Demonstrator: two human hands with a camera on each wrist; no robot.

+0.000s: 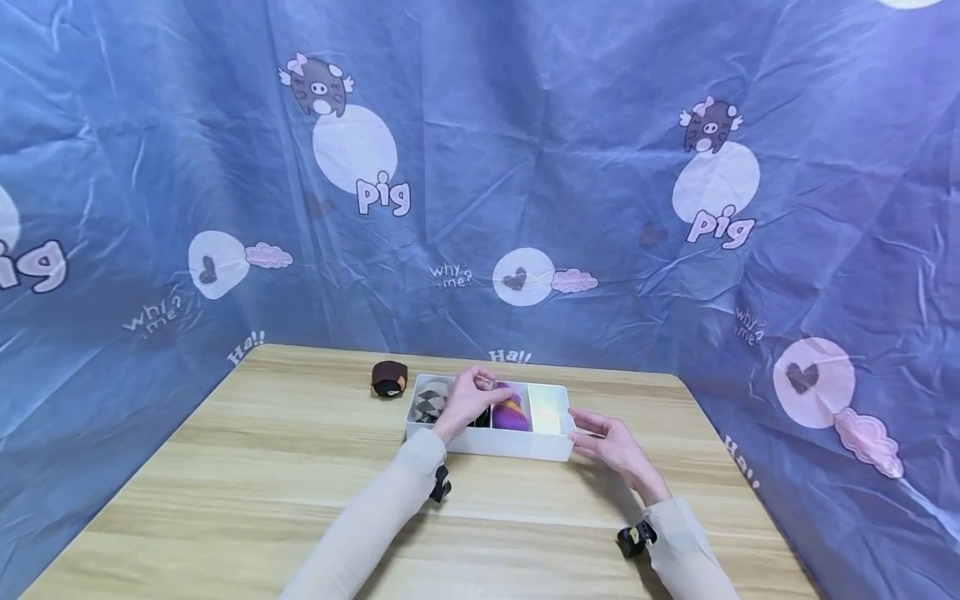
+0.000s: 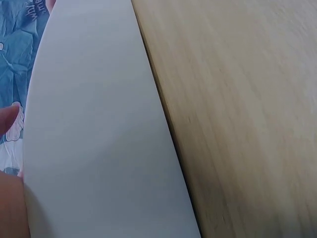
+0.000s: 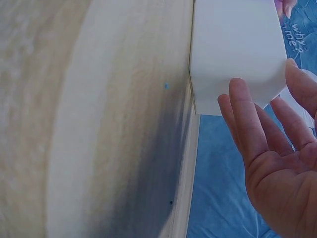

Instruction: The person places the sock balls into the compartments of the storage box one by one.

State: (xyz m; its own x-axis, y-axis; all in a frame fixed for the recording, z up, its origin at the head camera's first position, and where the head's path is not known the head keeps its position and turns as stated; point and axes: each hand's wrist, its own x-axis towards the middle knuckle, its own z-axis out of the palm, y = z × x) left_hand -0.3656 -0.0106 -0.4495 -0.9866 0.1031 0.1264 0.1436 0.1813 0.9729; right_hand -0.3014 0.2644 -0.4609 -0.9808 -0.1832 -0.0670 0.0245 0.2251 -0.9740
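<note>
A long white divided box (image 1: 517, 445) stands on the table. My left hand (image 1: 465, 404) reaches over it from the front, its bent fingers touching the top of a purple and orange rolled sock (image 1: 510, 417) in one compartment. Whether they pinch the sock is hidden. A grey argyle rolled sock (image 1: 430, 402) fills the left compartment, and something black (image 1: 483, 418) shows beneath my left hand. At the box's right end, my right hand (image 1: 617, 446) rests extended fingers against the wall, with the thumb near the rim in the right wrist view.
A dark brown rolled sock (image 1: 389, 377) lies on the wooden table (image 1: 300, 467), just left of the box. The box's rightmost compartment (image 1: 546, 408) shows its bare white floor. A blue printed curtain (image 1: 480, 167) hangs behind and beside the table.
</note>
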